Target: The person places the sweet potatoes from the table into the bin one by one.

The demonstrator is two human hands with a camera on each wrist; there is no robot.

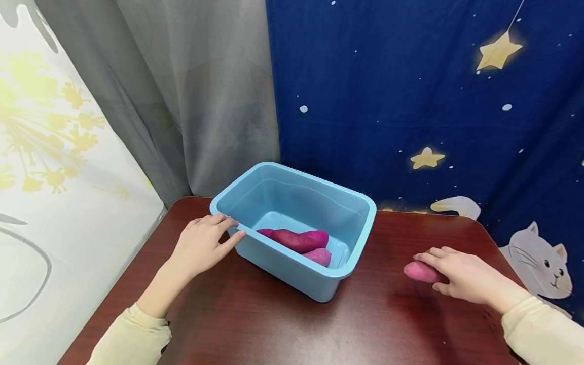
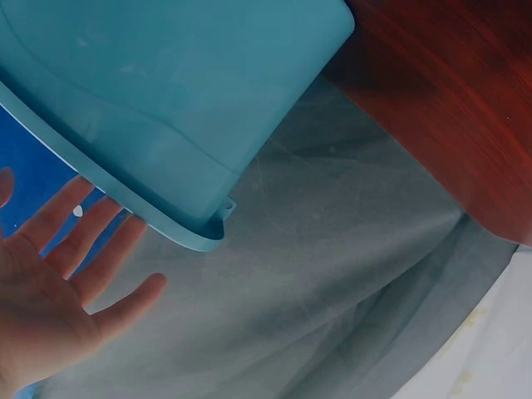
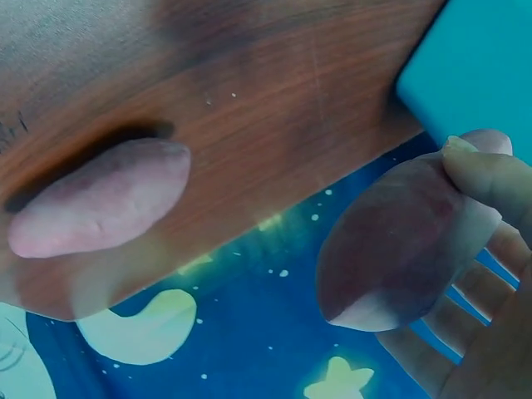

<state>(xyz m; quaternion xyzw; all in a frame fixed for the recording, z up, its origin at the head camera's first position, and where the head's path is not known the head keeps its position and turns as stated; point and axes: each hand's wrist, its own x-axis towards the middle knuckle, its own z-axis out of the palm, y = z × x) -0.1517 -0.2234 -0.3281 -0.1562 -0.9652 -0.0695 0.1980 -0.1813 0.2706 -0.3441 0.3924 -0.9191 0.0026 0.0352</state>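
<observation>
A light-blue plastic bin [image 1: 278,267] stands on the table with several purple-red sweet potatoes [image 1: 292,241] on its floor. At its left end, my left hand [image 1: 201,244] touches the rim [image 2: 125,198] with fingers extended and spread. My right hand [image 1: 470,274], off to the right of the bin, grips a pinkish sweet potato [image 1: 423,272] between thumb and fingers, above the table. In the right wrist view, a second sweet potato [image 3: 100,199] lies on the wood; the head view does not show it, as the right hand and sleeve cover that side.
The reddish-brown wooden table [image 1: 255,324] has rounded far corners. Behind it hang a grey curtain [image 1: 223,101] and a dark-blue cloth [image 1: 365,111] with stars. On the left is a white cloth [image 1: 59,218] with a yellow print. The bin stands close to the table's far edge.
</observation>
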